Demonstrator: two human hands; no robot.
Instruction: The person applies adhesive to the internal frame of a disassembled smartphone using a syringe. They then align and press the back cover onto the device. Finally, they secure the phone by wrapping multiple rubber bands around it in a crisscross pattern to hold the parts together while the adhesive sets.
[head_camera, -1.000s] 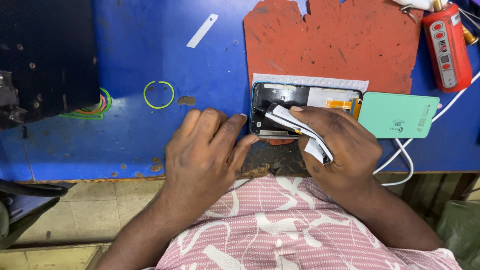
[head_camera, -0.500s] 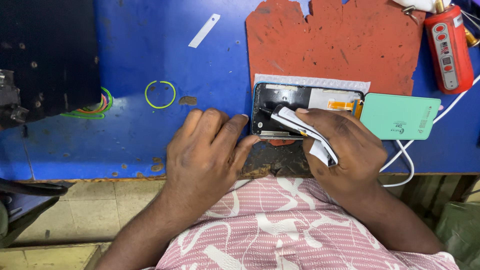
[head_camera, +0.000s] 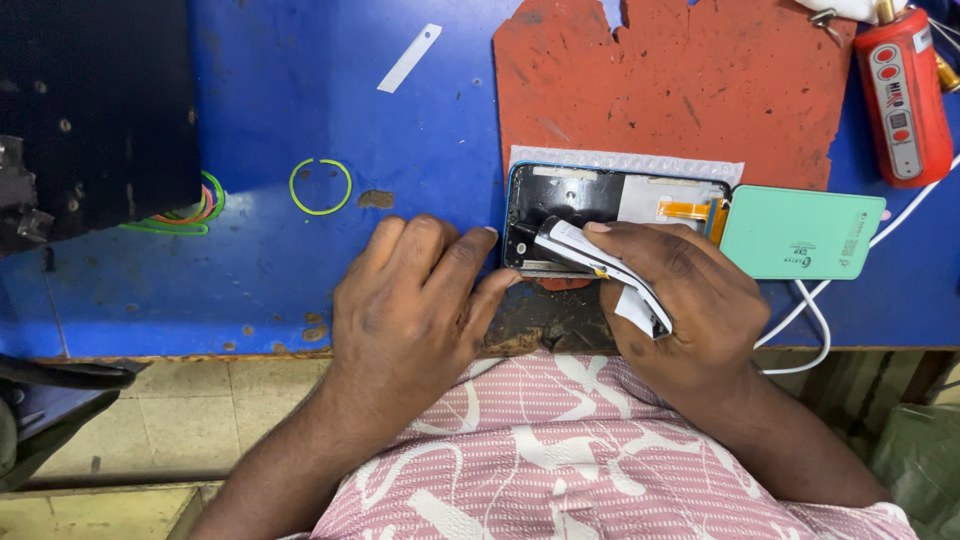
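Note:
An opened phone (head_camera: 600, 205) with a blue frame lies flat on the blue table (head_camera: 250, 130), its black inside and an orange flex strip showing. My left hand (head_camera: 415, 305) rests palm down beside the phone's left end, thumb against its lower left corner. My right hand (head_camera: 680, 300) covers the phone's lower right part and grips a folded white wipe or strip (head_camera: 600, 265), pressing its tip onto the phone's inside. A white padded sheet (head_camera: 620, 160) lies under the phone.
A torn red mat (head_camera: 680, 80) lies behind the phone. A mint green box (head_camera: 800, 232) with a white cable sits at its right. A red tool (head_camera: 900, 95) stands far right. A green rubber band (head_camera: 320, 187), a white strip (head_camera: 410, 57) and a black machine (head_camera: 90, 110) lie left.
The right hand has shifted the white strip slightly over the phone's inside. The left hand stays in place.

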